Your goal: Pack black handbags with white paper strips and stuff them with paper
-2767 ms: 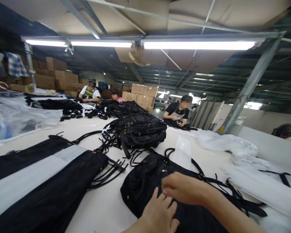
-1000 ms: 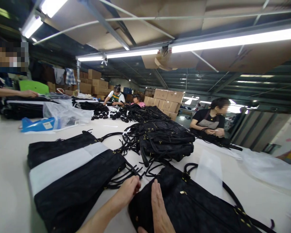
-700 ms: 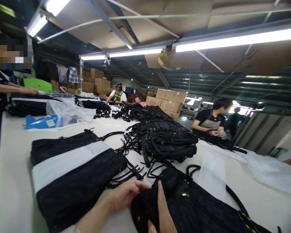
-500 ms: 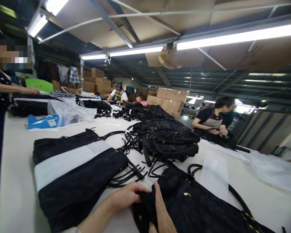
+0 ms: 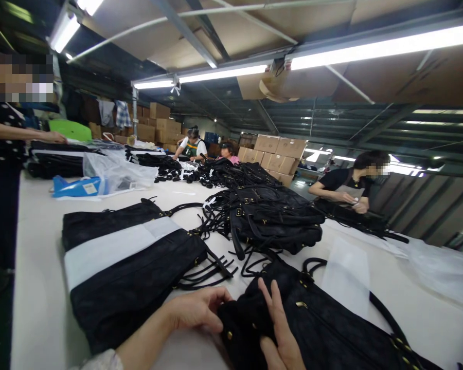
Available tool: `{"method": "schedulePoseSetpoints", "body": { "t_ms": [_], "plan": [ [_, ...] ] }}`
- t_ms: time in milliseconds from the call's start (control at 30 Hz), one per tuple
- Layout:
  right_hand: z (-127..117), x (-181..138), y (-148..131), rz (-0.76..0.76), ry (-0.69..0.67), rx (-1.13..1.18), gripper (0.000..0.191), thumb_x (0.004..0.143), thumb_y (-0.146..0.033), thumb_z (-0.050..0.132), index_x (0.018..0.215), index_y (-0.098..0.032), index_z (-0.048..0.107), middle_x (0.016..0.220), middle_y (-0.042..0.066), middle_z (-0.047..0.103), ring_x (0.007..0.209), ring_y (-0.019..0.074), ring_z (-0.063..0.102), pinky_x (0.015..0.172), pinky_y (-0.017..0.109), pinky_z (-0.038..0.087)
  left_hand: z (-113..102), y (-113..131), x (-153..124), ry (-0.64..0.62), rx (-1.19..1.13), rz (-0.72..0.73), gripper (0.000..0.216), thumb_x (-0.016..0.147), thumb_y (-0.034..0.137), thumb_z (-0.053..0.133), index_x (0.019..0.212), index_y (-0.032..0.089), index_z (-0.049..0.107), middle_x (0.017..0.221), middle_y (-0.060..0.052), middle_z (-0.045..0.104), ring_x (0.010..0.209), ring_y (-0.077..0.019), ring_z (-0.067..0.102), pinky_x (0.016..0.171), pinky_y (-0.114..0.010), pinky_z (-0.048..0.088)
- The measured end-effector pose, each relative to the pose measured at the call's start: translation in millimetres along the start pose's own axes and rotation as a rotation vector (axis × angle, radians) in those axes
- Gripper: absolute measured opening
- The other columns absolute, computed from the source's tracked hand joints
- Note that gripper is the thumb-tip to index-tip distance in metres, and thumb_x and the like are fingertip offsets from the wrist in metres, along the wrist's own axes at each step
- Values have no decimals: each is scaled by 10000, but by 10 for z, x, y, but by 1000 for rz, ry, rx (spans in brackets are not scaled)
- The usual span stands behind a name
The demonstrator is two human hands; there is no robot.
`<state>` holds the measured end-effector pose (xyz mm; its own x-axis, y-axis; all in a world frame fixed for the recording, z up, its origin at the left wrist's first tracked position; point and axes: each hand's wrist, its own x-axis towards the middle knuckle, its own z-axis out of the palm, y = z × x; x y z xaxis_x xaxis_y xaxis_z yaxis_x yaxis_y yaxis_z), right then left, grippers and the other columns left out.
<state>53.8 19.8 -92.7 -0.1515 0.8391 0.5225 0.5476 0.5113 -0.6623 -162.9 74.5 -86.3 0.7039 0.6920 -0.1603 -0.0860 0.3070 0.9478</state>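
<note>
A black handbag (image 5: 332, 329) with gold-coloured fittings lies in front of me, reaching to the lower right. My left hand (image 5: 196, 308) has its fingers and thumb curled at the bag's near left end, where the cloth is bunched. My right hand (image 5: 283, 334) rests on the same end, two fingers stretched along the cloth and the thumb lower down, with a fold of the bag between. To the left lies a folded stack of black bags (image 5: 135, 277), a white sheet (image 5: 119, 249) across it.
More black handbags (image 5: 273, 216) are piled mid-table with tangled straps. A blue packet (image 5: 79, 186) and clear plastic (image 5: 119, 172) lie at the far left. White sheets (image 5: 349, 272) lie on the right. Co-workers (image 5: 351, 185) handle goods around the table (image 5: 38, 288).
My left hand has shifted slightly left, its thumb now showing at the bag's edge. My right hand's fingers have spread and moved right over the cloth. The view has tilted slightly.
</note>
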Motion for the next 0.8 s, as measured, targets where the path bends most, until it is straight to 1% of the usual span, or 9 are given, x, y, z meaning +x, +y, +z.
{"method": "schedulePoseSetpoints", "body": {
  "t_ms": [100, 200, 333, 433, 533, 567, 633, 733, 800],
  "plan": [
    [-22, 11, -57, -2, 1, 0, 921, 738, -10, 341, 1548, -300, 11, 1551, -25, 330, 1399, 204, 359, 1119, 378, 406, 37, -25, 27, 67, -47, -59, 479, 464, 147, 717, 897, 206, 521, 772, 42, 651, 675, -159, 619, 613, -257, 459],
    [-66, 23, -63, -25, -11, -28, 918, 749, -14, 349, 1547, -313, 9, 1548, -31, 331, 1362, 207, 424, 1060, 341, 480, 50, -5, 60, 156, 110, -81, 415, 465, 229, 712, 821, 207, 499, 662, 46, 639, 582, -148, 599, 607, -282, 480],
    [-75, 20, -17, -113, -99, -57, 927, 742, 7, 321, 1546, -295, -28, 1564, -25, 302, 1408, 178, 334, 1109, 332, 414, 46, 56, 42, 204, 330, -141, 323, 453, 255, 703, 705, 201, 508, 612, 37, 607, 529, -160, 558, 541, -295, 465],
    [-30, 3, -16, -107, -130, -58, 916, 742, 14, 313, 1548, -273, -13, 1573, -10, 287, 1421, 174, 307, 1128, 341, 383, 67, 132, -25, 247, 468, -154, 228, 477, 204, 676, 647, 200, 524, 570, 58, 535, 551, -158, 514, 532, -273, 416],
    [40, -20, -25, -47, -93, -55, 898, 746, -9, 344, 1552, -222, 10, 1577, 18, 284, 1432, 206, 286, 1120, 360, 400, 96, 241, -89, 321, 570, -20, 212, 491, 155, 671, 686, 197, 598, 698, 49, 548, 711, -163, 495, 615, -246, 390],
    [70, -30, -19, -40, -86, -62, 888, 749, -21, 355, 1552, -206, 24, 1581, 29, 275, 1433, 216, 285, 1114, 363, 409, 103, 270, -97, 336, 568, 45, 236, 506, 156, 664, 734, 198, 626, 763, 42, 565, 762, -165, 493, 647, -240, 390],
    [138, -50, 12, -32, -59, -91, 868, 757, -56, 391, 1550, -179, 59, 1582, 52, 276, 1429, 235, 301, 1109, 376, 416, 107, 291, -86, 300, 463, 129, 282, 548, 180, 652, 829, 191, 651, 837, 27, 592, 797, -161, 501, 685, -237, 396],
    [248, -87, 81, 44, 37, -167, 849, 776, -147, 485, 1541, -161, 117, 1547, 101, 344, 1392, 280, 383, 1096, 430, 437, 83, 227, -23, 189, 259, 93, 265, 579, 215, 632, 836, 159, 662, 749, 22, 602, 715, -138, 508, 651, -229, 385],
    [311, -113, 124, 102, 134, -203, 817, 778, -213, 551, 1515, -155, 202, 1497, 140, 406, 1349, 317, 444, 1062, 460, 473, 52, 163, 26, 171, 198, 63, 274, 566, 216, 618, 828, 155, 667, 721, 25, 597, 661, -122, 490, 592, -213, 356]
  ]
}}
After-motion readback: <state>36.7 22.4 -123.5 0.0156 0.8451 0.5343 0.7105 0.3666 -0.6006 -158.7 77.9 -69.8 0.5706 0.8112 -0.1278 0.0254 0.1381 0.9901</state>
